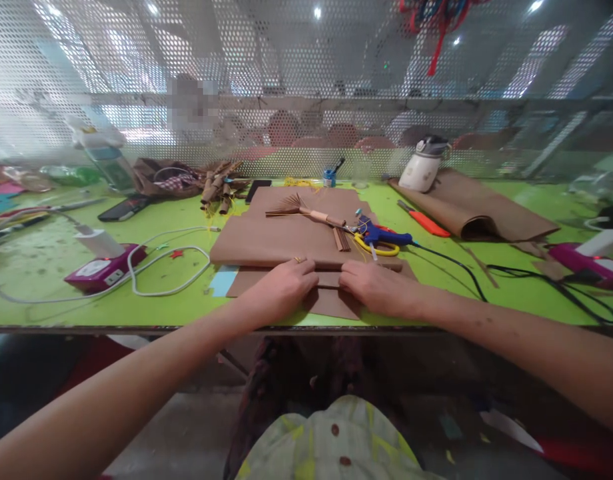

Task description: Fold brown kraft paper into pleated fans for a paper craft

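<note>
Two hands, left hand (289, 287) and right hand (375, 287), sit side by side, fingers curled down at a thin dark strip (328, 287) running between them over brown paper (338, 307) near the table (166, 313) edge. Pinching or just pressing, can't tell, thumbs hidden. Probably a rolling or folding step, calling for even pressure; forearms angle inward.

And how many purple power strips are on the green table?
2: one power strip near the left end of the table, with a white charger on it; the other power strip at the far right, reaching the picture's edge. Clutter could hide more.
</note>
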A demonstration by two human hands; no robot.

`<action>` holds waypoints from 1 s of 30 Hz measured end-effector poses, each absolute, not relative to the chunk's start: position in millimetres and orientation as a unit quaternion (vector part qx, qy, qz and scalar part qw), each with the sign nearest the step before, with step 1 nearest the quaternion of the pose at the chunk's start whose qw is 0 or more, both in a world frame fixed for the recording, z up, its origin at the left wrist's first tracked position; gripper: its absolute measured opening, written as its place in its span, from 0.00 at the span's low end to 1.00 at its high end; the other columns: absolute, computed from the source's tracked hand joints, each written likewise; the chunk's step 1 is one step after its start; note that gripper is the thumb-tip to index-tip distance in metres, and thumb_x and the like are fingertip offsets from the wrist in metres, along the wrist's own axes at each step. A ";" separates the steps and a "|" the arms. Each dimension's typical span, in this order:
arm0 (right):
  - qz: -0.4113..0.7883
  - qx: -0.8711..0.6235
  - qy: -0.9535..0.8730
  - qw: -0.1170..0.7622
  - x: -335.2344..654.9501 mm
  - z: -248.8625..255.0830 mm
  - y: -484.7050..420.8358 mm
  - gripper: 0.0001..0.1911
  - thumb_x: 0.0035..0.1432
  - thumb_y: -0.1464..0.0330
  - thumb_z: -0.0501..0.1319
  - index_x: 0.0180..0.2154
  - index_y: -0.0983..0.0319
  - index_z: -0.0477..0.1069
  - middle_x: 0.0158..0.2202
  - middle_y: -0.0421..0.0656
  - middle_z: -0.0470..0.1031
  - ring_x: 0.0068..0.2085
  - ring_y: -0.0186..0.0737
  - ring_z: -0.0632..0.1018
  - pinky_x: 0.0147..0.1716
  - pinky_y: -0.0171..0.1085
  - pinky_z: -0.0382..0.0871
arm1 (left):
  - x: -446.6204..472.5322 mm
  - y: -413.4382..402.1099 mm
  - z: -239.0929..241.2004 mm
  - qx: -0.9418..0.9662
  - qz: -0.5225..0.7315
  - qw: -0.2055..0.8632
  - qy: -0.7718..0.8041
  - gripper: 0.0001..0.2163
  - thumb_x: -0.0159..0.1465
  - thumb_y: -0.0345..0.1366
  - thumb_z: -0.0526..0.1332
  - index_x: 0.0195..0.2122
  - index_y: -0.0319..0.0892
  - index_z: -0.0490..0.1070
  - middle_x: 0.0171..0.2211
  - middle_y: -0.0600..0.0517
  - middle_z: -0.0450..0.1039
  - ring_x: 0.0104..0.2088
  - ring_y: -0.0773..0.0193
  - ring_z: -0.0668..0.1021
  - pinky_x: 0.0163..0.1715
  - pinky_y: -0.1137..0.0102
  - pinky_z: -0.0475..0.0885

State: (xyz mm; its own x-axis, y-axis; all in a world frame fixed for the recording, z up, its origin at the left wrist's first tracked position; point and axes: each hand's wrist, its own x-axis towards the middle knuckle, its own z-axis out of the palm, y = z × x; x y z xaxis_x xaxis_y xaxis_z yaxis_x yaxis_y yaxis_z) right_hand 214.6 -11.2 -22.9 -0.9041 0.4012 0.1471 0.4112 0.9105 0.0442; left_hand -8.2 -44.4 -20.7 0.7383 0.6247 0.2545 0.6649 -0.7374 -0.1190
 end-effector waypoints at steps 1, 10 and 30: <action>-0.038 -0.206 -0.976 0.067 215.2 -23.6 -11.1 0.06 0.55 0.80 0.54 0.32 0.66 0.67 0.34 0.47 0.69 0.34 0.40 0.68 0.32 0.36 0.59 | -8.4 -45.5 -20.5 -0.928 -0.097 0.109 -0.342 0.04 0.60 0.27 0.55 0.28 0.38 0.67 0.32 0.47 0.66 0.31 0.63 0.68 0.34 0.69 0.65; -0.103 -0.184 -0.977 0.041 216.0 -19.6 -20.0 0.08 0.56 0.80 0.52 0.33 0.67 0.67 0.34 0.49 0.68 0.36 0.43 0.68 0.34 0.38 0.61 | -1.7 -52.4 -13.1 -0.942 -0.024 0.207 -0.263 0.08 0.62 0.27 0.52 0.30 0.36 0.70 0.31 0.45 0.68 0.33 0.58 0.69 0.42 0.63 0.65; -0.232 -0.168 -0.954 0.086 218.5 -14.7 -32.6 0.07 0.60 0.76 0.52 0.31 0.66 0.67 0.30 0.47 0.67 0.34 0.44 0.66 0.31 0.39 0.59 | 16.0 -26.4 2.2 -0.882 -0.075 -0.176 -0.431 0.19 0.64 0.40 0.48 0.22 0.37 0.71 0.18 0.51 0.70 0.18 0.69 0.64 0.21 0.73 0.55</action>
State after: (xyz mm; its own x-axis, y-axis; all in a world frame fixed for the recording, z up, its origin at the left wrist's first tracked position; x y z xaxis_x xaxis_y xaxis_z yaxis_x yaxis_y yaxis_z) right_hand 218.5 -32.6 -14.7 -0.9285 0.2815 0.2421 0.3613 0.8353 0.4145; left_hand 16.0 -26.4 2.2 0.6168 0.7869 -0.0186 0.7338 -0.5663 0.3753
